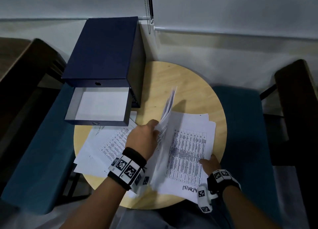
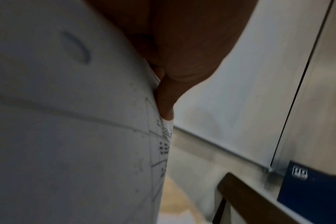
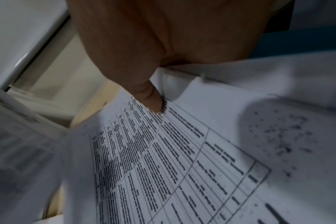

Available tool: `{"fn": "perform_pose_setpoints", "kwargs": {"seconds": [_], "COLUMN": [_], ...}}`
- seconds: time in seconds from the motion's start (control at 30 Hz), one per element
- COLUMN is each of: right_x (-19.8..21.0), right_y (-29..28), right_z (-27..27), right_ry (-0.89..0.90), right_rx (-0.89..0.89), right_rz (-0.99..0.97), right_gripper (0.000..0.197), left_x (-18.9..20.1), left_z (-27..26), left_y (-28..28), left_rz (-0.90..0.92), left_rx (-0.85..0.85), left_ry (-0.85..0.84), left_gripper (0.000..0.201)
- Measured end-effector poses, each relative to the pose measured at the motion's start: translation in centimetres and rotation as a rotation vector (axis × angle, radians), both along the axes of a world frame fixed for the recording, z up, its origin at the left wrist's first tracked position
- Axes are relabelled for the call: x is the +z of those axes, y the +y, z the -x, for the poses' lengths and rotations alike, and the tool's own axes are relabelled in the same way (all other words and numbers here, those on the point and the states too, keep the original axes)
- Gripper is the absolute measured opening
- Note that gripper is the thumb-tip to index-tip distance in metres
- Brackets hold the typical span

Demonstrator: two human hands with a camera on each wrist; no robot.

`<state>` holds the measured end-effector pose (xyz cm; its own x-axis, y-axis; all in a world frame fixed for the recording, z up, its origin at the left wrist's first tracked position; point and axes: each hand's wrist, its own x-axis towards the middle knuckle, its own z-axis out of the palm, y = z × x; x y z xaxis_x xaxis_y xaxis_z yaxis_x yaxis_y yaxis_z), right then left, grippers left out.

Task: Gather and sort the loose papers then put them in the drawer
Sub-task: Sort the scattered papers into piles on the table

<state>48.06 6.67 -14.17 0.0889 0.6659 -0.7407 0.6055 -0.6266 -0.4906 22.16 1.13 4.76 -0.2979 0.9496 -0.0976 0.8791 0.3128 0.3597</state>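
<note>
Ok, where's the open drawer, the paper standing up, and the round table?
open drawer (image 1: 101, 104), head view, on its white inside floor.
lifted paper (image 1: 169, 101), head view, on its raised upper part.
round table (image 1: 192, 84), head view, on bare wood.

Matt printed paper sheets (image 1: 187, 148) on smooth pale wooden tabletop (image 1: 189, 84)

We see bare wood at the upper right of the round pale wooden table (image 1: 192, 84). At upper left, the dark blue cardboard drawer cabinet (image 1: 103, 51) blocks passage, though its pulled-out white-lined drawer (image 1: 101, 106) lies open from above.
</note>
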Motion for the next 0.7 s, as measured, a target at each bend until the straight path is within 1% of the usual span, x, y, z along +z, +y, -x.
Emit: {"fn": "perform_pose_setpoints", "kwargs": {"seconds": [0.07, 0.1, 0.13, 0.2, 0.23, 0.27, 0.33, 0.37, 0.43, 0.47, 0.5, 0.53, 0.6, 0.63, 0.7], "right_x": [0.5, 0.7, 0.8, 1.2, 1.3, 1.0, 0.6, 0.5, 0.8, 1.0, 1.1, 1.3, 1.2, 0.8, 0.2], "right_y": [0.0, 0.0, 0.0, 0.0, 0.0, 0.0, 0.1, 0.3, 0.3, 0.3, 0.3, 0.2, 0.2, 0.2, 0.2], "right_z": [0.1, 0.1, 0.0, -0.1, -0.1, -0.1, -0.3, -0.5, -0.7, -0.6, -0.7, -0.7, -0.9, -1.0, -1.3], "right_ry": [0.016, 0.024, 0.039, 0.077, 0.092, 0.112, 0.154, 0.17, 0.214, 0.254, 0.292, 0.305, 0.335, 0.347, 0.31], "right_rx": [-0.015, -0.02, -0.024, -0.03, -0.036, -0.049, -0.063, -0.077, -0.101, -0.122, -0.149, -0.187, -0.279, -0.298, -0.233], "right_rz": [-0.003, -0.007, -0.01, -0.004, 0.007, 0.016, 0.032, 0.044, 0.07, 0.077, 0.079, 0.086, 0.101, 0.112, 0.115], "right_gripper": [0.036, 0.031, 0.027, 0.022, 0.022, 0.025, 0.037, 0.036, 0.026, 0.03, 0.04, 0.048, 0.059, 0.062, 0.063], "left_x": [2.1, 2.9, 3.5, 3.8, 3.4, 2.7, 0.4, -1.0, -4.8, -6.9, -9.1, -10.8, -13.5, -14.3, -14.9], "left_z": [0.2, 0.3, 0.5, 0.7, 0.8, 0.8, 0.6, 0.4, 0.0, -0.2, -0.3, -0.5, -1.0, -1.3, -1.7], "left_y": [0.3, 0.4, 0.5, 0.5, 0.6, 0.5, 0.5, 0.5, 0.0, -0.4, -0.9, -1.4, -2.6, -3.0, -3.4], "left_rz": [-0.191, -0.275, -0.33, -0.373, -0.379, -0.375, -0.329, -0.271, -0.062, 0.064, 0.184, 0.294, 0.457, 0.497, 0.501], "left_rx": [-0.003, 0.026, 0.069, 0.148, 0.183, 0.212, 0.253, 0.285, 0.373, 0.414, 0.442, 0.445, 0.366, 0.32, 0.292], "left_ry": [-0.083, -0.163, -0.292, -0.588, -0.689, -0.735, -0.721, -0.697, -0.645, -0.621, -0.604, -0.588, -0.537, -0.51, -0.488], "left_gripper": [0.027, 0.026, 0.027, 0.03, 0.028, 0.024, 0.023, 0.027, 0.037, 0.041, 0.044, 0.045, 0.048, 0.051, 0.056]}}
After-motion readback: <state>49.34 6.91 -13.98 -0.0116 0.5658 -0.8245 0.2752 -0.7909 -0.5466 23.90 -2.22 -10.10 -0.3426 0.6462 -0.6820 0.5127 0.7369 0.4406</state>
